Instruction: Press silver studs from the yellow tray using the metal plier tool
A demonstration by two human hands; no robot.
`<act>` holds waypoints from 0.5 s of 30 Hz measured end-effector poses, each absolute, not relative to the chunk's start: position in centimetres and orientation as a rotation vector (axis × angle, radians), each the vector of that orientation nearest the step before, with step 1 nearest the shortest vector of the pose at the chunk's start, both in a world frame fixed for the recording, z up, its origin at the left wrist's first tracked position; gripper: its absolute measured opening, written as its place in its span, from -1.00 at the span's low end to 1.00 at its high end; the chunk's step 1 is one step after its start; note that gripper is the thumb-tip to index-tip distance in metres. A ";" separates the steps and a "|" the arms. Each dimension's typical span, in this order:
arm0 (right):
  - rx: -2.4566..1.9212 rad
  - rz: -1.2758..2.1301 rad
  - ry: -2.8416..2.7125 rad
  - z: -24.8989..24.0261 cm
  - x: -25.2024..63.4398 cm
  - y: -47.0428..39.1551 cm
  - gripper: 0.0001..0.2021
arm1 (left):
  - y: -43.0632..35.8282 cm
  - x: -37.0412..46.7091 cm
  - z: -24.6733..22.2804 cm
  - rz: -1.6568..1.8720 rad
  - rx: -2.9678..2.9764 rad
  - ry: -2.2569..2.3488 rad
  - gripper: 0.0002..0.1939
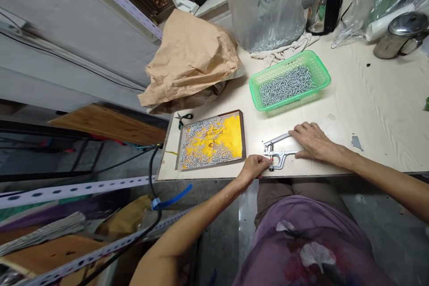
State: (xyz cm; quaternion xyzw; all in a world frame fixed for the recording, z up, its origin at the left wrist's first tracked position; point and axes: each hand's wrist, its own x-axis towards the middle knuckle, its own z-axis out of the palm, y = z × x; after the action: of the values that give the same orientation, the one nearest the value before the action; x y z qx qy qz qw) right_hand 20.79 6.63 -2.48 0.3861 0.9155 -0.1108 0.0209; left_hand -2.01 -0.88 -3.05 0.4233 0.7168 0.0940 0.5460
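Pliers (284, 154) — silver, two-handled, with a spring near the head — lie at the near edge of the worktop (378, 98), in front of the person's lap. Handles spread apart, ends pointing right.

Right hand (311, 140): grasping the pliers by the handle ends; fingers over the upper handle, thumb against the lower one. Forearm comes in from the right, low over the worktop.

Left hand (254, 167): at the head of the pliers, beside the near edge; fingers drawn together in a pinch. Whether a small piece is held between them — cannot tell, too small at this view.

Left of the left hand: a shallow tray (244, 136) with a yellow printed bottom, small metal pieces (221, 152) scattered over it, thickest along the left and near sides. Scissors (181, 121) with dark green handles just beyond the tray's far left corner.

Beyond the pliers: a green basket (318, 69) with perforated sides, its floor covered by similar metal parts (288, 85). Behind the tray, a crumpled brown paper bag (194, 53). Behind the basket, a pale cloth (288, 51) and a tall clear plastic bag (268, 9); further right, a shiny kettle (330, 0) and a lidded steel pot (400, 35).
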 end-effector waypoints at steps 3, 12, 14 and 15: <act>1.202 -0.358 2.832 -2.3 20.8 6.2 -0.51 | -1.3 -2.1 -3.4 0.262 1.028 1.685 -0.62; 1.174 -0.282 2.979 -3.4 21.5 5.6 -0.73 | -3.8 -0.9 -5.0 0.679 1.492 1.817 -0.78; 1.153 -0.254 2.983 -4.3 21.7 6.2 -0.69 | -4.1 -0.3 -5.5 0.765 1.572 1.899 -0.81; 1.144 -0.241 2.980 -4.8 21.7 6.5 -0.67 | -4.1 0.0 -5.7 0.793 1.648 1.918 -0.81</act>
State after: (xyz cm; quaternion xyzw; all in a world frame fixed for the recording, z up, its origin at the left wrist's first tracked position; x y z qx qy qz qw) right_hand 21.68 6.47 -4.78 0.3573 0.9305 -0.0753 -0.0300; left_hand 0.01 -4.14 -5.72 0.6033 0.7018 0.2904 0.2432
